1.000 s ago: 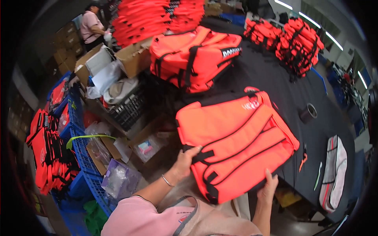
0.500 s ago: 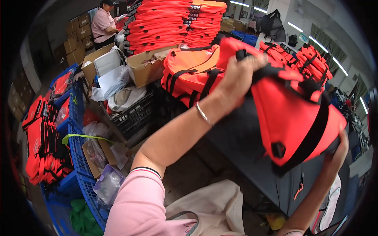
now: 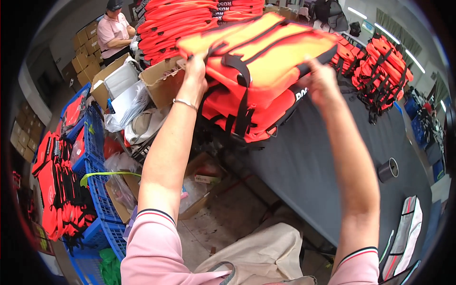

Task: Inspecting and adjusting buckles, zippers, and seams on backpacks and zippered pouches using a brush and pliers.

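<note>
From my remote feed: left hand (image 3: pixel 195 66) and right hand (image 3: pixel 319 80) each grip an edge of the orange life vest (image 3: pixel 266 57), which lay flat on the dark desk (image 3: pixel 313 161) a second ago. Now raised onto the far vest pile (image 3: pixel 247 114), its long axis runs left-right.

Your near right has open room: the dark table (image 3: pixel 304 161) lies bare between its near edge and the small black cup (image 3: pixel 388 170). Far ahead, the orange life jacket (image 3: pixel 266 57) lies on a stack of the same (image 3: pixel 247 114), which blocks the table's far left end. Farther right, bundled orange vests (image 3: pixel 380 71) crowd the far side. To your left, cardboard boxes (image 3: pixel 161 80) and blue crates (image 3: pixel 95 142) close off the floor beside the table.
</note>
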The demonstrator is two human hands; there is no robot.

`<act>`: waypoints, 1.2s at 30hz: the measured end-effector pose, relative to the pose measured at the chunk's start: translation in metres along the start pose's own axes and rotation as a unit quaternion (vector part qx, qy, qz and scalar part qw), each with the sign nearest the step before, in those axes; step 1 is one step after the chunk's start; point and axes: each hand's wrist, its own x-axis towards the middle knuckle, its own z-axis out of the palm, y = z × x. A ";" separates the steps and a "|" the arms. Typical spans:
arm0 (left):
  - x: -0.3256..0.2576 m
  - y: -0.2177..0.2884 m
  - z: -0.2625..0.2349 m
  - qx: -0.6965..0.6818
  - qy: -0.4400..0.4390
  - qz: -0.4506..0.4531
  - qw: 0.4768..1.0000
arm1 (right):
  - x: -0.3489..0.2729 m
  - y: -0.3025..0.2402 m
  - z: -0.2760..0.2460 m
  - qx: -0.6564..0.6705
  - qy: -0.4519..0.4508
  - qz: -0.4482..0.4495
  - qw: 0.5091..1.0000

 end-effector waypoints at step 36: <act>-0.104 -0.070 -0.114 0.255 0.178 0.104 0.945 | -0.267 0.004 -0.258 -0.476 0.143 -0.008 0.868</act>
